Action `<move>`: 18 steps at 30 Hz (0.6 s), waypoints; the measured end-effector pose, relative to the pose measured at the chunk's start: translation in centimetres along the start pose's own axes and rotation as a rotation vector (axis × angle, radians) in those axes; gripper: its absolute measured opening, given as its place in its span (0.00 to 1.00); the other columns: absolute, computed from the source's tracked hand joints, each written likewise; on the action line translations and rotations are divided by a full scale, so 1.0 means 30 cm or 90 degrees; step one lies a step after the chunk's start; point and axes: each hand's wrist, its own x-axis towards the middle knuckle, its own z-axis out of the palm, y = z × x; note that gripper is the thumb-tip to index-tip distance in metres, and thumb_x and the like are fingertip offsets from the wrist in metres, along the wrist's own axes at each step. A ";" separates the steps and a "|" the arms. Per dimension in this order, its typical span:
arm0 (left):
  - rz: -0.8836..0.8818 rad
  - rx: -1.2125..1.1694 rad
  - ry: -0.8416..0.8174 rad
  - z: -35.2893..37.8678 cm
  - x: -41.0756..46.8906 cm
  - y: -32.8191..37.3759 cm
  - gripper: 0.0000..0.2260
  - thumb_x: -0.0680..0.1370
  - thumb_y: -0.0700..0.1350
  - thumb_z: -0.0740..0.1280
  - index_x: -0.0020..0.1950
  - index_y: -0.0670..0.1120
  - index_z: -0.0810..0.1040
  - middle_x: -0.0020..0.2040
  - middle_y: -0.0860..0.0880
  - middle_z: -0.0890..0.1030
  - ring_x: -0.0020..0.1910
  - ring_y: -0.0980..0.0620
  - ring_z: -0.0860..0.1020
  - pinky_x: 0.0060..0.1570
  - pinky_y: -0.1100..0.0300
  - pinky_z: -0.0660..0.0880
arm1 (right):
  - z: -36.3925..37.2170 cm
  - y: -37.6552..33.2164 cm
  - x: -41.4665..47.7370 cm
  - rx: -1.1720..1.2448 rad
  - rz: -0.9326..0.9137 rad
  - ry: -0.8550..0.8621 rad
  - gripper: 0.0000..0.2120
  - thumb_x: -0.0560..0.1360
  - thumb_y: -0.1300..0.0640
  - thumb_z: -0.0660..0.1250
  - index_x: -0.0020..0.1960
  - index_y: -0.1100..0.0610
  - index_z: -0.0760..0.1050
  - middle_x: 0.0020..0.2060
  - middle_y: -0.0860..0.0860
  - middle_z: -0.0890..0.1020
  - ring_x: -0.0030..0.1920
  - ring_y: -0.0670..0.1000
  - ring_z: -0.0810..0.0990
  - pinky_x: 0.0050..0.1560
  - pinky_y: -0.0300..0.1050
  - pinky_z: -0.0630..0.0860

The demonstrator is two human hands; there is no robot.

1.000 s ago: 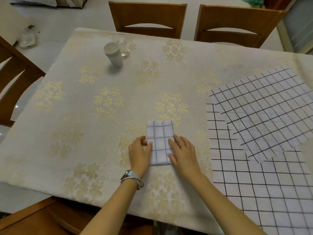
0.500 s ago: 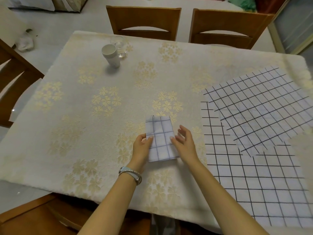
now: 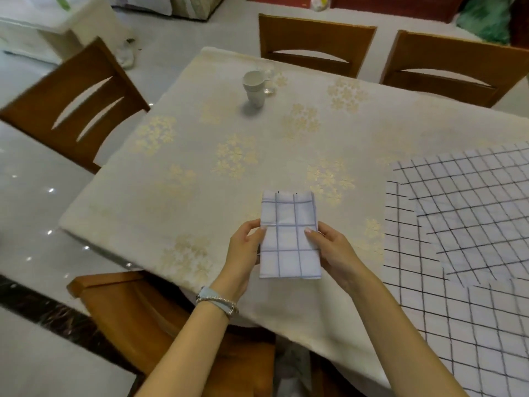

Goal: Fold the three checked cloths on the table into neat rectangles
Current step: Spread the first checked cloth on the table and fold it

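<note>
Your left hand (image 3: 243, 253) and right hand (image 3: 332, 250) each have a grip clamped on one long edge of the folded cloth (image 3: 289, 236), thumbs on top. The cloth is over the near middle of the surface (image 3: 200, 196), close to the near edge. There's bare room left of it and beyond it, up to the cup stack (image 3: 253, 87) and the glass (image 3: 269, 81) just behind it by the far edge. The right side is taken by two open cloths, upper one (image 3: 472, 213) overlapping lower one (image 3: 458, 325); both run out of frame. Count: three checked cloths, one folded; four chairs (image 3: 77, 110).
</note>
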 end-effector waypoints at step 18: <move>0.062 -0.117 0.195 -0.819 -0.291 0.163 0.07 0.82 0.46 0.63 0.58 0.47 0.78 0.52 0.46 0.84 0.49 0.49 0.83 0.43 0.56 0.80 | 0.855 -0.043 -0.106 -0.156 -0.019 -0.224 0.13 0.82 0.56 0.62 0.65 0.50 0.76 0.58 0.50 0.84 0.56 0.55 0.83 0.55 0.58 0.81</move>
